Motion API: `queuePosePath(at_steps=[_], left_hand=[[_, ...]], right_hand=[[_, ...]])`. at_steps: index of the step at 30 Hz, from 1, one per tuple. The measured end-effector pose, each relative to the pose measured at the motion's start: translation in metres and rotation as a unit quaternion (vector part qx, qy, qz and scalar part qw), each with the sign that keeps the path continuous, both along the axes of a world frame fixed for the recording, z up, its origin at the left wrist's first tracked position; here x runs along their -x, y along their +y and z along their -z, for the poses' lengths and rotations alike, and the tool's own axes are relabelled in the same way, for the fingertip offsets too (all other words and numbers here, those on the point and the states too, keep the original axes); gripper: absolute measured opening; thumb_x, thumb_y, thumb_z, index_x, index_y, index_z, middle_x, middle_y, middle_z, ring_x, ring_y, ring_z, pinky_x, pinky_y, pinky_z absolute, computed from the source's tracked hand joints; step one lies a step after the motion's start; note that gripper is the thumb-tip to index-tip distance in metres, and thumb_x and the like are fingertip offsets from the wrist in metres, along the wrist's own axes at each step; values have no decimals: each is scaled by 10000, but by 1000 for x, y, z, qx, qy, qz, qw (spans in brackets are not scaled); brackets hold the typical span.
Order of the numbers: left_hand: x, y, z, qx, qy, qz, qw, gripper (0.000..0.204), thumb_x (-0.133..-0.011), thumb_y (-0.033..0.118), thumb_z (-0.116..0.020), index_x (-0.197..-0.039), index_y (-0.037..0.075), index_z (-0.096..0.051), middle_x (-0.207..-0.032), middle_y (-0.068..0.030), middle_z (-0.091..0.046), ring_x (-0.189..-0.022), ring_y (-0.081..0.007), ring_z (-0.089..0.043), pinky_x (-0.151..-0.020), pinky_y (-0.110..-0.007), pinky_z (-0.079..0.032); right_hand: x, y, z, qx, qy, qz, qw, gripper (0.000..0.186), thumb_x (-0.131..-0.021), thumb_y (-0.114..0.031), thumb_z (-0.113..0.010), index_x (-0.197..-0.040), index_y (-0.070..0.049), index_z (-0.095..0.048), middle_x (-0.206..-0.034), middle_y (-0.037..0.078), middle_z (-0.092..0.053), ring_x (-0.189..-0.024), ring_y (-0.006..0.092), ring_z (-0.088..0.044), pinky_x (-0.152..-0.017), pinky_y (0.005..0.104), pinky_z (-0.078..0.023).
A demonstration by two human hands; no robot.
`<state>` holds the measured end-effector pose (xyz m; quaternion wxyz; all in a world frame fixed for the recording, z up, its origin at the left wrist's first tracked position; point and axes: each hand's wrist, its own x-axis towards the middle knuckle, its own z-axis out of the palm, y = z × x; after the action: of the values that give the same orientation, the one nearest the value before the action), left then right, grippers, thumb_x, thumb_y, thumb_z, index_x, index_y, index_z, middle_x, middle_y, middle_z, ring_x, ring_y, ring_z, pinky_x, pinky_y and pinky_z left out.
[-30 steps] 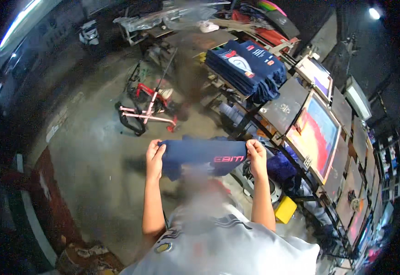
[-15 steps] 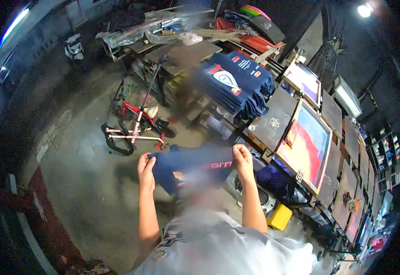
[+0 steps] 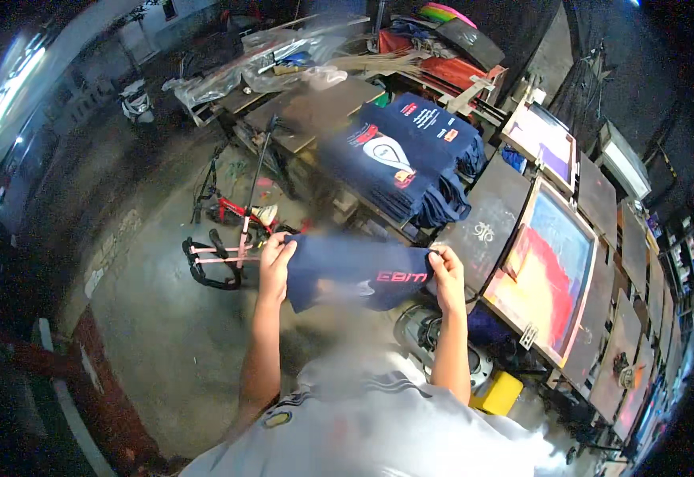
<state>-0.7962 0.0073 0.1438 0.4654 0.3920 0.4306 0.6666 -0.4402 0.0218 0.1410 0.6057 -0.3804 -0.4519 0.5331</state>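
Stretched between my two hands is a dark navy piece of printed fabric, with red lettering near its right end and a pale print partly blurred in the middle. My left hand pinches its upper left corner, thumb on top. At the upper right corner my right hand grips the cloth the same way. The fabric hangs in front of my chest, above the floor. Beyond it, a thick stack of navy printed fabric pieces lies on a table, its near edges drooping over the side.
Right of me runs a long row of dark printing boards with a wooden-framed screen smeared red and blue. A pink-and-red child's bike stands on the floor ahead left. A yellow container sits below my right arm.
Both hands have moved slightly right and up with the fabric, which now hangs flatter, its red lettering showing more fully. The whole view has shifted a little.
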Motion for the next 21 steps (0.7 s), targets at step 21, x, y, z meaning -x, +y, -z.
queuePosePath(at_steps=[21], left_hand=[[-87,160,8,58,3,159,985,239,-973,119,-596,-1198,48,-556,-1114,-56,-643,-1003,-133,-619,-907,-286,-487]], right_hand=[[-99,82,23,71,49,31,996,187,-907,-6,-638,-1087,-35,-597,-874,18,-678,-735,76,-623,-662,207,-498]])
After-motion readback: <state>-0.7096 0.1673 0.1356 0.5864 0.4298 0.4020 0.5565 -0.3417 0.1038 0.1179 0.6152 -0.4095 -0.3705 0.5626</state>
